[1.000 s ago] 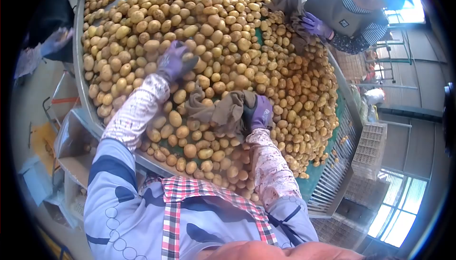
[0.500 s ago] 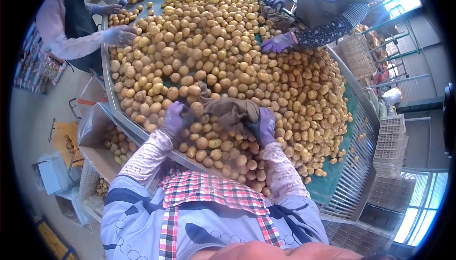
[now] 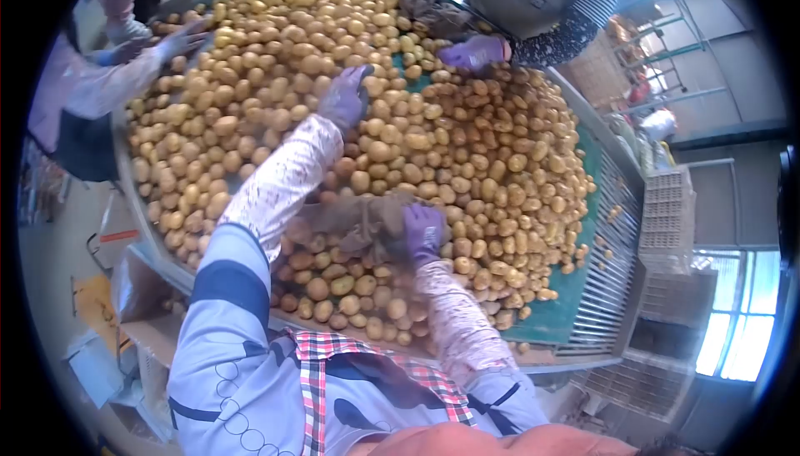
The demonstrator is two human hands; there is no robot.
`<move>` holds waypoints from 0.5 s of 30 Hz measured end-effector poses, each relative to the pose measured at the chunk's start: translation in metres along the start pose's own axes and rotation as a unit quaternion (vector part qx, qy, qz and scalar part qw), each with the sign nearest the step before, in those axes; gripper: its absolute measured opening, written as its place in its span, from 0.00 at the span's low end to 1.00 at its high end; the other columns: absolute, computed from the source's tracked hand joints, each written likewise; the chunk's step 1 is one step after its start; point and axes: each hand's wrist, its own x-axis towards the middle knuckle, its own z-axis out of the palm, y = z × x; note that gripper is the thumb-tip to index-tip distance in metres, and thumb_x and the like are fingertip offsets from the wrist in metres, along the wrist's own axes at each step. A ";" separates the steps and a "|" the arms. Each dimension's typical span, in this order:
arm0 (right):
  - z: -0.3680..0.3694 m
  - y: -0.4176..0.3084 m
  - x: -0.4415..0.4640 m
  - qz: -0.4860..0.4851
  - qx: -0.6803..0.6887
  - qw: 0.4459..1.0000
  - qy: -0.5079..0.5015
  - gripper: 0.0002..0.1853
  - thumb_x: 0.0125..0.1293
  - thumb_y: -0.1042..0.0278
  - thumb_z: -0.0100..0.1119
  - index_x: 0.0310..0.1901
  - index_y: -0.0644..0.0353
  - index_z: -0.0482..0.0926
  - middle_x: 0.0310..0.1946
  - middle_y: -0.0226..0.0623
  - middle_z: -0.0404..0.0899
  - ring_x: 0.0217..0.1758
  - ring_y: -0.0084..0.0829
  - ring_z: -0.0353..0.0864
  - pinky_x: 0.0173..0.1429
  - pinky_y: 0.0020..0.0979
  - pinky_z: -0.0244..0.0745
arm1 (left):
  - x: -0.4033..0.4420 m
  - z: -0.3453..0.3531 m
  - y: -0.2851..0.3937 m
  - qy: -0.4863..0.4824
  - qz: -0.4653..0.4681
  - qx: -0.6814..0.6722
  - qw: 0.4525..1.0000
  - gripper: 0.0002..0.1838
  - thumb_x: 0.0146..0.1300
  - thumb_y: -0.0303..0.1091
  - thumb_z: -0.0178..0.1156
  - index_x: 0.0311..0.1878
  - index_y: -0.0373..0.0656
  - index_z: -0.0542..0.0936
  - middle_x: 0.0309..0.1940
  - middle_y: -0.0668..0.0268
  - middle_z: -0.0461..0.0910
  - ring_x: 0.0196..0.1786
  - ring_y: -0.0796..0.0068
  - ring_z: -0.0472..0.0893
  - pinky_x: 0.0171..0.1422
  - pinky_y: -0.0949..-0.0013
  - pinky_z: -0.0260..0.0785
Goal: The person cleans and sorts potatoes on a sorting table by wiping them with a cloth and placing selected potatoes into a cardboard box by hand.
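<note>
My left hand (image 3: 344, 98), in a purple glove with dark fingertips, reaches far forward over a large heap of potatoes (image 3: 283, 64). Its fingers are stretched out and slightly bent, and I see nothing held in them. Nearer to my body, my right hand (image 3: 425, 233) in a matching glove is closed on a crumpled brown cloth (image 3: 358, 221). The cloth lies across the potatoes to the left of that hand, its left end partly behind my left forearm.
A metal-rimmed sorting table (image 3: 150, 235) bears the heap, with a slatted grate (image 3: 615, 264) at right. Across from me, a person's gloved hand (image 3: 473, 54) rests on potatoes; another person's hand (image 3: 185, 37) is at far left. Plastic crates (image 3: 667, 214) stand at right, a cardboard box (image 3: 154, 289) at left.
My left hand has moved from the near edge forward and right across the heap. My right hand keeps hold of the cloth, which has shifted left in view. The whole view has turned somewhat.
</note>
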 end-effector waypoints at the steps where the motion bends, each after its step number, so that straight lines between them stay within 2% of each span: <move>1: 0.015 0.009 -0.005 -0.015 0.002 0.999 0.038 0.15 0.50 0.50 0.63 0.37 0.46 0.81 0.31 0.33 0.80 0.36 0.38 0.81 0.46 0.41 0.70 | 0.013 0.028 -0.014 -0.011 0.030 0.042 0.999 0.23 0.58 0.25 0.54 0.59 0.47 0.76 0.55 0.53 0.78 0.59 0.52 0.77 0.62 0.58 0.71; 2: 0.026 0.015 -0.007 -0.022 -0.003 0.998 0.050 0.16 0.48 0.52 0.64 0.38 0.46 0.80 0.32 0.33 0.79 0.37 0.38 0.80 0.46 0.41 0.70 | 0.019 0.028 -0.005 -0.097 0.020 0.077 0.992 0.27 0.58 0.25 0.51 0.63 0.51 0.73 0.63 0.55 0.71 0.63 0.52 0.74 0.65 0.56 0.70; 3: 0.039 0.018 -0.009 -0.030 -0.005 0.998 0.063 0.17 0.46 0.54 0.64 0.39 0.46 0.80 0.32 0.32 0.78 0.38 0.38 0.79 0.47 0.40 0.69 | 0.024 0.028 0.008 -0.228 -0.019 0.202 0.952 0.29 0.59 0.28 0.52 0.66 0.57 0.69 0.68 0.58 0.66 0.64 0.52 0.73 0.66 0.54 0.69; 5: 0.033 0.022 -0.008 -0.037 0.022 0.996 0.073 0.19 0.43 0.55 0.65 0.40 0.47 0.79 0.34 0.32 0.77 0.40 0.37 0.78 0.48 0.39 0.69 | 0.034 0.037 0.015 -0.293 -0.056 0.188 0.936 0.28 0.61 0.30 0.52 0.67 0.58 0.67 0.70 0.60 0.62 0.65 0.51 0.72 0.65 0.53 0.69; 7: 0.004 0.005 -0.001 -0.032 0.085 0.993 0.069 0.21 0.41 0.55 0.66 0.41 0.48 0.78 0.36 0.33 0.77 0.43 0.37 0.77 0.50 0.40 0.68 | 0.039 0.029 0.024 -0.313 -0.031 0.199 0.928 0.25 0.61 0.30 0.54 0.63 0.56 0.70 0.64 0.57 0.67 0.63 0.52 0.74 0.63 0.54 0.71; 9: 0.010 0.007 -0.001 -0.023 0.074 0.995 0.060 0.23 0.40 0.54 0.67 0.42 0.49 0.77 0.38 0.33 0.77 0.44 0.37 0.77 0.52 0.39 0.67 | 0.043 0.032 0.026 -0.354 -0.046 0.212 0.910 0.21 0.60 0.31 0.57 0.58 0.54 0.74 0.59 0.56 0.71 0.61 0.52 0.75 0.61 0.54 0.72; 12: 0.006 0.003 -0.003 -0.010 0.069 0.997 0.030 0.25 0.40 0.51 0.68 0.42 0.49 0.77 0.39 0.33 0.77 0.46 0.37 0.77 0.54 0.39 0.67 | 0.002 0.016 0.035 -0.236 0.002 0.199 0.951 0.17 0.59 0.41 0.62 0.52 0.52 0.76 0.48 0.55 0.76 0.52 0.52 0.79 0.56 0.53 0.73; 13: 0.003 0.003 -0.001 -0.008 0.069 0.997 0.020 0.25 0.40 0.50 0.68 0.42 0.49 0.77 0.39 0.34 0.77 0.46 0.37 0.77 0.54 0.39 0.67 | -0.010 0.008 0.036 -0.252 0.006 0.175 0.952 0.20 0.58 0.45 0.63 0.52 0.50 0.76 0.46 0.54 0.78 0.50 0.52 0.79 0.54 0.54 0.74; 14: 0.009 0.006 -0.001 -0.009 0.055 0.998 0.012 0.25 0.40 0.49 0.68 0.42 0.49 0.78 0.38 0.34 0.78 0.45 0.38 0.78 0.53 0.39 0.68 | -0.032 0.010 0.026 -0.223 0.040 0.150 0.962 0.19 0.58 0.45 0.63 0.50 0.48 0.76 0.45 0.55 0.78 0.49 0.52 0.79 0.52 0.54 0.73; 15: 0.015 0.011 -0.003 -0.014 0.055 0.998 0.024 0.25 0.40 0.49 0.68 0.41 0.49 0.78 0.38 0.34 0.78 0.45 0.38 0.78 0.53 0.39 0.69 | -0.066 0.003 0.033 -0.149 -0.020 0.030 0.988 0.18 0.56 0.42 0.62 0.48 0.47 0.78 0.47 0.54 0.78 0.49 0.53 0.79 0.52 0.54 0.73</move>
